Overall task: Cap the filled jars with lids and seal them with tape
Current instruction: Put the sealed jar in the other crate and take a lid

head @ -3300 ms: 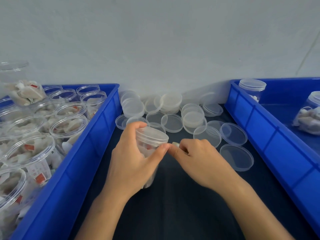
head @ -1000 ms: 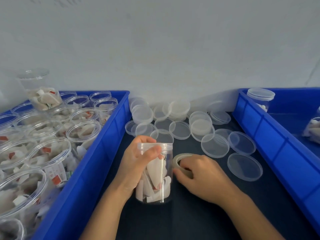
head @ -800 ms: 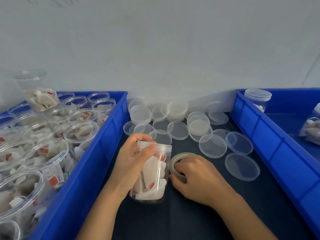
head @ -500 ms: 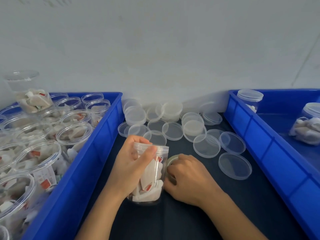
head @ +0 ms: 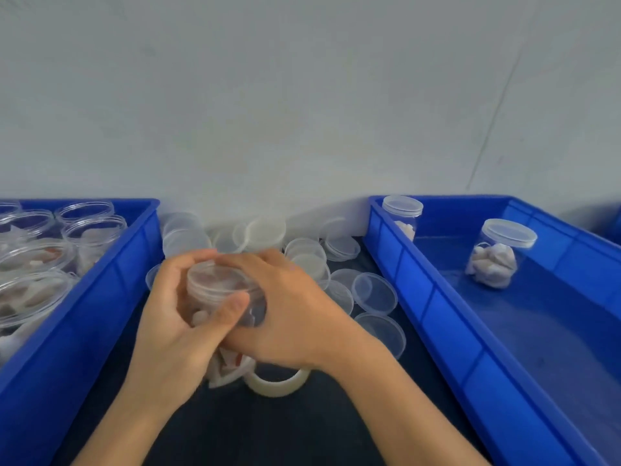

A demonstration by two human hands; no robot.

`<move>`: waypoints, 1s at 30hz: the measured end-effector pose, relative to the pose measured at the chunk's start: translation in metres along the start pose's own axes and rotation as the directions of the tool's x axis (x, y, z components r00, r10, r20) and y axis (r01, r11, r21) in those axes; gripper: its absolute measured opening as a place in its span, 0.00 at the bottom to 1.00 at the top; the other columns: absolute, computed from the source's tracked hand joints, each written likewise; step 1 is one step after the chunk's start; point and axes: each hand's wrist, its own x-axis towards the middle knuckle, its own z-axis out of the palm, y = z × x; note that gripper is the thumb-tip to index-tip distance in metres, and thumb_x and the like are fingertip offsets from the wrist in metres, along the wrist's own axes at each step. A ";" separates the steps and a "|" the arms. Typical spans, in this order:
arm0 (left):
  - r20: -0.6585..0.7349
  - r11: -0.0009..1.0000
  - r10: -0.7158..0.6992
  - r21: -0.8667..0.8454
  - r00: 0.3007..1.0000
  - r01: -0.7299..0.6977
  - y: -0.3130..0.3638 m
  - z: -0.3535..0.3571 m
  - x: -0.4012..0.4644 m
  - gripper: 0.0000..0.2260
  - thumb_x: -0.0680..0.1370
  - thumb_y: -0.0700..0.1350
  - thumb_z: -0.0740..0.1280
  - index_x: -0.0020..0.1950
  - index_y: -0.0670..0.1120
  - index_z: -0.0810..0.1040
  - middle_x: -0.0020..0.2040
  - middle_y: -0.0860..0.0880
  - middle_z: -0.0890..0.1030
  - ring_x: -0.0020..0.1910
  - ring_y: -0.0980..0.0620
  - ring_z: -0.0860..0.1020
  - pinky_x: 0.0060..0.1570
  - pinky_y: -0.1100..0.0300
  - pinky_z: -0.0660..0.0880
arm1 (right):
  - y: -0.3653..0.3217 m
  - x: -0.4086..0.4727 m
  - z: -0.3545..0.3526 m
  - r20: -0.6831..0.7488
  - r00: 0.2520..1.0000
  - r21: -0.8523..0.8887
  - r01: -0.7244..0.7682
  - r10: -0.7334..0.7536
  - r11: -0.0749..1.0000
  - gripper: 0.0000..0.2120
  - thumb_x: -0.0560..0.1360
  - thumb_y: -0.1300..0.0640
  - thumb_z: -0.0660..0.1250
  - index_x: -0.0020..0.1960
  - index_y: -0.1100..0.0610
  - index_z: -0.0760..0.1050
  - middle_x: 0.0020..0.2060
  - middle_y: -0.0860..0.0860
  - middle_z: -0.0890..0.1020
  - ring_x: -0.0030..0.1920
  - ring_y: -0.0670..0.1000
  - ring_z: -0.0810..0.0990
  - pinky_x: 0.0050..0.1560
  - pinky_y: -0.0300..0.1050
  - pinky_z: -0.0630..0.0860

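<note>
jar (head: 218, 290) in mid-table, between blue bins, lid already on. left hand (head: 174, 317) wrapped round jar body, thumb across front; right hand (head: 289, 311) cupped on far side and lid rim. clear plastic, likely light, stiff, slick; best held at body below lid. long axis upright, tipped slightly toward viewer, lid up. tape roll (head: 279, 381) flat on table, just beside jar base.

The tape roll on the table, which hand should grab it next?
Probably the right hand. The tape roll lies just under its wrist, while the left hand is wrapped around the capped jar, steadying it.
</note>
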 end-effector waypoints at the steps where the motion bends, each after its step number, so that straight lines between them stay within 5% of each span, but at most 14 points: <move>1: 0.005 1.000 0.000 -0.021 1.000 0.001 0.005 0.007 0.006 0.26 0.70 0.53 0.78 0.66 0.59 0.77 0.60 0.57 0.84 0.57 0.58 0.85 0.46 0.69 0.81 | -0.001 0.006 -0.010 -0.012 1.000 -0.021 -0.011 0.010 1.000 0.35 0.72 0.50 0.78 0.76 0.40 0.69 0.64 0.47 0.76 0.63 0.45 0.76 0.63 0.40 0.76; 5: -0.038 0.997 0.016 0.076 0.999 -0.013 0.026 0.045 0.042 0.33 0.69 0.67 0.78 0.71 0.63 0.72 0.61 0.64 0.79 0.59 0.74 0.77 0.47 0.79 0.74 | -0.001 0.035 -0.065 -0.094 0.995 -0.192 -0.062 0.044 0.979 0.39 0.69 0.47 0.77 0.77 0.38 0.67 0.65 0.48 0.73 0.59 0.52 0.81 0.61 0.53 0.80; 12: 0.083 0.985 0.038 0.166 0.996 -0.052 0.051 0.143 0.125 0.22 0.79 0.54 0.76 0.71 0.51 0.77 0.68 0.52 0.79 0.62 0.52 0.81 0.63 0.54 0.79 | 0.032 0.061 -0.159 -0.326 0.928 -0.423 -0.313 0.179 0.850 0.47 0.59 0.37 0.63 0.79 0.40 0.65 0.64 0.50 0.69 0.59 0.56 0.82 0.60 0.54 0.78; 19: 0.411 0.981 -0.092 0.195 0.907 0.011 0.042 0.239 0.158 0.21 0.84 0.42 0.64 0.78 0.46 0.74 0.75 0.44 0.77 0.73 0.45 0.76 0.73 0.48 0.73 | 0.114 0.047 -0.217 -0.473 0.802 -0.462 -0.579 0.365 0.672 0.42 0.67 0.38 0.70 0.79 0.42 0.64 0.69 0.56 0.66 0.56 0.64 0.78 0.50 0.52 0.70; 25: 0.561 0.942 -0.228 0.334 0.796 0.035 0.008 0.275 0.149 0.22 0.88 0.46 0.58 0.83 0.46 0.68 0.82 0.44 0.69 0.80 0.45 0.68 0.79 0.51 0.64 | 0.180 0.035 -0.210 -0.386 0.735 -0.391 -0.678 0.558 0.623 0.42 0.69 0.40 0.69 0.80 0.48 0.62 0.75 0.57 0.65 0.70 0.64 0.72 0.56 0.54 0.73; 30: 0.643 0.906 -0.300 0.424 0.705 -0.002 -0.021 0.283 0.136 0.22 0.89 0.53 0.52 0.82 0.52 0.70 0.81 0.45 0.71 0.78 0.44 0.69 0.78 0.46 0.65 | 0.220 0.025 -0.195 -0.247 0.696 -0.302 -0.717 0.675 0.628 0.31 0.75 0.46 0.66 0.74 0.58 0.68 0.73 0.61 0.66 0.54 0.59 0.72 0.54 0.53 0.69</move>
